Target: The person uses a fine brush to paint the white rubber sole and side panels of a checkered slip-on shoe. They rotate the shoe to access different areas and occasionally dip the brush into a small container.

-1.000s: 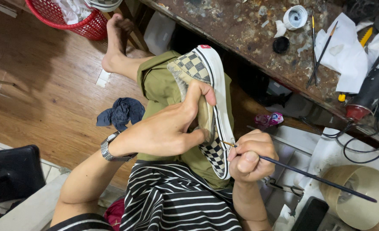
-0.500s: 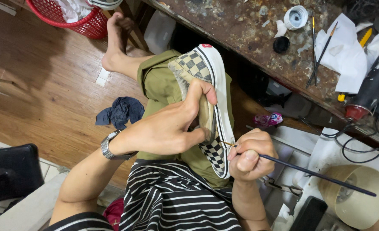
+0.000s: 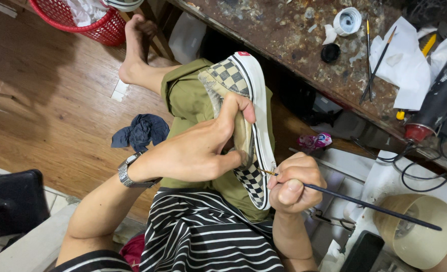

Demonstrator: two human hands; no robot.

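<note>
My left hand (image 3: 193, 151) clamps the checkered slip-on shoe (image 3: 248, 126); right hand (image 3: 294, 184) pinches the fine paintbrush (image 3: 364, 204), so I keep strokes light

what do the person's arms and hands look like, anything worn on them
Both forearms are bare, with no gloves or rings that show. The left hand has a silver metal watch with a link band at the wrist. The right hand wears nothing, and its wrist is bare too. A black and white striped sleeve shows at the left upper arm.
</note>
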